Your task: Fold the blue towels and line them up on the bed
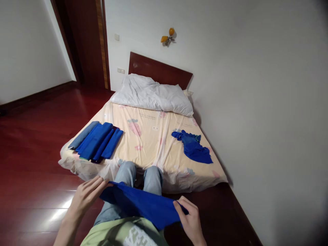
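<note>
1. Left hand (88,193) pinches one end of a blue cloth (143,203); right hand (190,214) pinches the other.
2. It hangs before the near edge of the bed (150,145).
3. Folded cloths (96,140) lie at its near-left corner.
4. Crumpled fabric (193,147) lies near its right edge.

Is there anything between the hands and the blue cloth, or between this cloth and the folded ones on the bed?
Nothing visible separates the left hand and right hand from the blue cloth: both grip it. Toward the folded cloths on the bed, the left leg shows between, but the way above it looks free.
</note>
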`<act>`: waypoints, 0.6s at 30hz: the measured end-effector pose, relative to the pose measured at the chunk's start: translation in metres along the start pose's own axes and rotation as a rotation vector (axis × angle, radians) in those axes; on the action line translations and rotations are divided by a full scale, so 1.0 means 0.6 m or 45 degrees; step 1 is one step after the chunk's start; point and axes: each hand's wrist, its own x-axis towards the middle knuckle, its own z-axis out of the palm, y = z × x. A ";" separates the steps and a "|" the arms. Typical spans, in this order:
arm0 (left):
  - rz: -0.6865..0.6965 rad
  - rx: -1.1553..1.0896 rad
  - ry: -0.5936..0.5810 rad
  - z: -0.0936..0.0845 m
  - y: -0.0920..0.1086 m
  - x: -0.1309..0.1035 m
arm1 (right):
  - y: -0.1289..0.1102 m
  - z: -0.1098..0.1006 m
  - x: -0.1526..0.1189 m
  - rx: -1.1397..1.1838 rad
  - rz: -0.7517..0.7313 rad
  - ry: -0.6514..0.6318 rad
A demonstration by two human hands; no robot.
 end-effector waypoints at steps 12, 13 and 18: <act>-0.218 0.027 -0.144 0.022 -0.014 -0.041 | 0.039 -0.012 0.009 -0.632 -0.613 0.573; -0.246 0.019 -0.169 0.023 -0.011 -0.036 | 0.039 -0.012 0.006 -0.684 -0.623 0.622; -0.386 -0.051 -0.082 0.044 0.009 -0.011 | 0.031 -0.021 -0.009 -0.803 -0.577 0.751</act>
